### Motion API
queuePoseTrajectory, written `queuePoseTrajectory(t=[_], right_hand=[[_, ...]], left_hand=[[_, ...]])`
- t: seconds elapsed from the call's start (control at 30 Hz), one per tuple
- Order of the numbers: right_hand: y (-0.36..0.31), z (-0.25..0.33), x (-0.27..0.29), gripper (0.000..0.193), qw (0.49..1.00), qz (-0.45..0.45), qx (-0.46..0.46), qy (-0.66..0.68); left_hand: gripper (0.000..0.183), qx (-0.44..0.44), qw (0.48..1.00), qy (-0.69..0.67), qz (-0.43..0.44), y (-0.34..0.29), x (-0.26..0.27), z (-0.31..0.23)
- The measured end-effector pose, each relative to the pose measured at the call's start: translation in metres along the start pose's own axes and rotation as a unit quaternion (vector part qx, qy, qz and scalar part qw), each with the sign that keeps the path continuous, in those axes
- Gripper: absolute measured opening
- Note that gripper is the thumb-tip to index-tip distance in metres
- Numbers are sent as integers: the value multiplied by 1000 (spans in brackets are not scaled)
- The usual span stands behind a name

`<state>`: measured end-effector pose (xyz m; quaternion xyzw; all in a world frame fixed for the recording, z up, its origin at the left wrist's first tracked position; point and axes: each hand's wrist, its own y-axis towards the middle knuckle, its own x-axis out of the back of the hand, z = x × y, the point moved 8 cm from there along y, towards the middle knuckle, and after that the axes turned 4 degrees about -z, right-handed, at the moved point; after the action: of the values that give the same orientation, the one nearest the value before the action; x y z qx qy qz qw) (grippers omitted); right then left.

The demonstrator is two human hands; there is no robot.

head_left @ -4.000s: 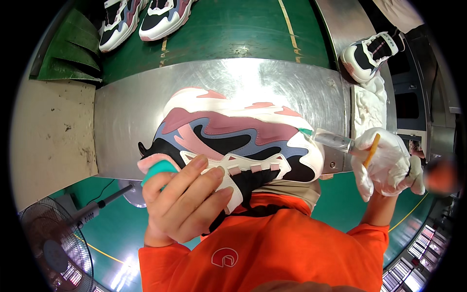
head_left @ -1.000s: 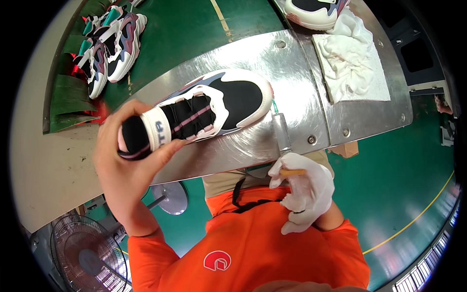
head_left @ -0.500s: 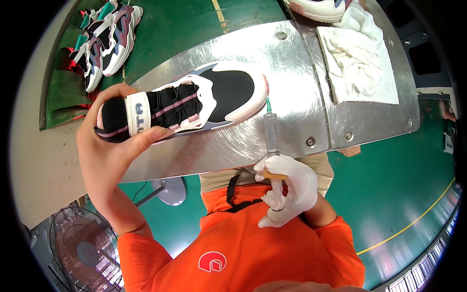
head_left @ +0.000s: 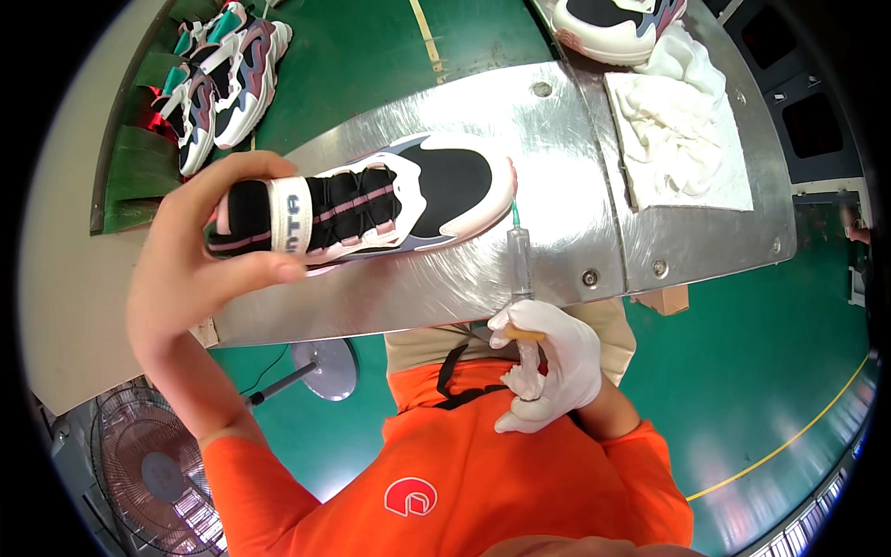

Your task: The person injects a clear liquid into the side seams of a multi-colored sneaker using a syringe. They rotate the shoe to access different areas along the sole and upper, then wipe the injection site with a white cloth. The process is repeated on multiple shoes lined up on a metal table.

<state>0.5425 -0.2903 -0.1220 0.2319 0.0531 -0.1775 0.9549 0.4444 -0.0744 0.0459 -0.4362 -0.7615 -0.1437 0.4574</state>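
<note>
A black, white and pink sneaker (head_left: 450, 186) lies sideways on the metal bench, toe to the right. My bare left hand (head_left: 200, 241) is wrapped round its heel and collar, thumb along the near side; the fingertips are hidden behind the shoe. In my white-gloved right hand (head_left: 548, 362), below the bench's near edge in the picture, is a clear syringe (head_left: 520, 265) with a green-based needle. The needle tip meets the sole edge at the toe, as far as I can make out. The glove's fingers curl round the syringe's plunger end, where a yellowish flange shows.
A white crumpled cloth (head_left: 677, 130) rests on a white pad on the metal bench (head_left: 418, 292), with another sneaker (head_left: 608, 28) beyond. More sneakers (head_left: 246, 79) stand at the far left. A fan (head_left: 162, 478) is at lower left, and a cardboard box (head_left: 664, 299) shows past the near edge.
The whole view has shifted slightly. My left hand's wrist has swung left and its thumb sits a little farther back on the sneaker. The syringe stays at the toe.
</note>
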Motion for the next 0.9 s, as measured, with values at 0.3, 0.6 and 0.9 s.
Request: queuePoseTrajectory(t=[0.3, 0.6, 0.9], right_hand=[[-10, 17, 29, 99, 997, -68, 11, 24], [2, 29, 77, 102, 977, -159, -135, -53], [39, 62, 92, 90, 945, -89, -271, -159]], left_hand=[[70, -169, 930, 171, 278, 114, -72, -46], [50, -138, 923, 39, 356, 98, -114, -40], [61, -296, 882, -352, -102, -10, 46, -30]])
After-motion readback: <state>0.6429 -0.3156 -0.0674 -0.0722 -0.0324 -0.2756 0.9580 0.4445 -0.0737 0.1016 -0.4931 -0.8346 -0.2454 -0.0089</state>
